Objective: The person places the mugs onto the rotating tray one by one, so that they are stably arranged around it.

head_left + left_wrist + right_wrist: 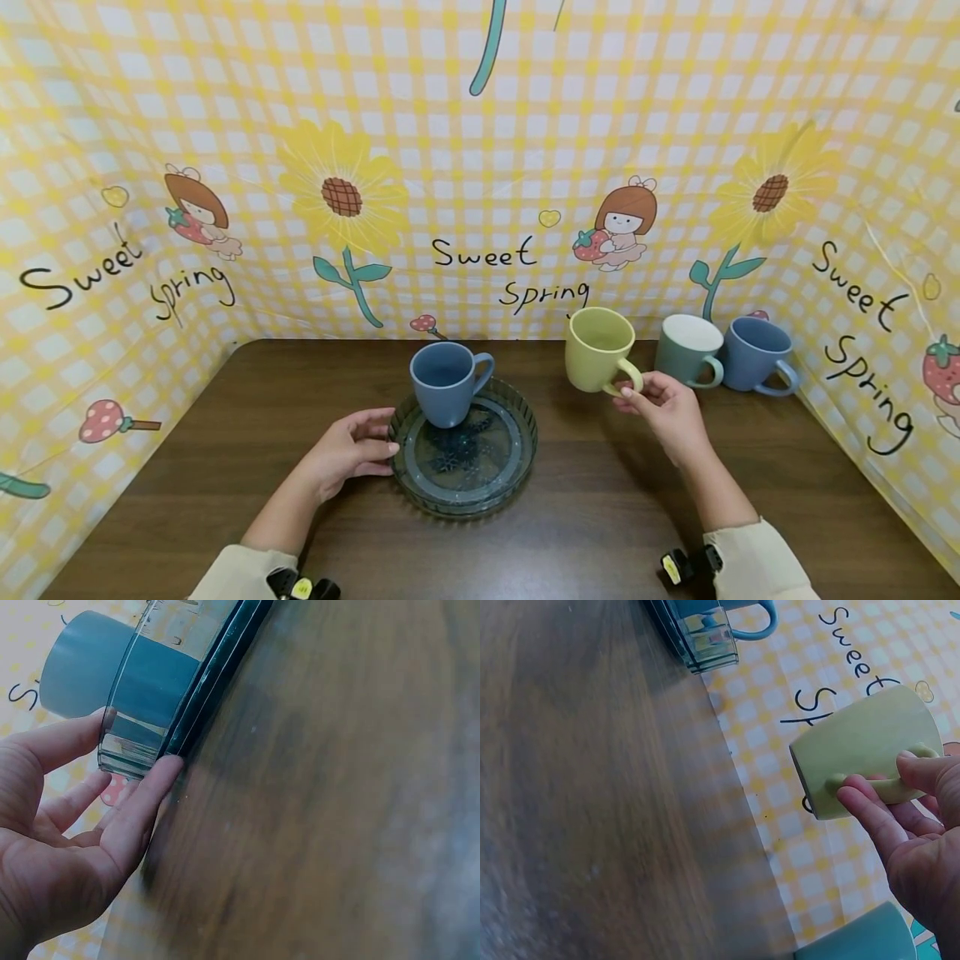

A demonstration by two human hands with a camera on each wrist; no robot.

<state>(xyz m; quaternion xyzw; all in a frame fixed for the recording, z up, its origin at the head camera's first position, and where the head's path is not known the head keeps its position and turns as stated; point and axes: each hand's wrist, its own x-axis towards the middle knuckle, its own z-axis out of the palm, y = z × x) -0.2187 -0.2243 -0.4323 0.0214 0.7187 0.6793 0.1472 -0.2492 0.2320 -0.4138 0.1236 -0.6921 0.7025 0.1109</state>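
Note:
My left hand (352,450) grips the near-left side of a round, dark glass tray (517,475) with a ribbed rim. In the left wrist view its thumb touches the glass wall and a finger lies at the base. A blue mug (444,392) stands upright in the back part of the tray, its handle to the right. With the fingers and thumb of my right hand (667,417) I pinch the handle of a yellow-green mug (592,358). That mug is held upright above the table, right of the tray.
At the back right stand a green mug (678,358) with a white inside and a second blue mug (753,358), side by side. A checked cloth (480,183) walls the back and both sides of the brown wooden table (585,542).

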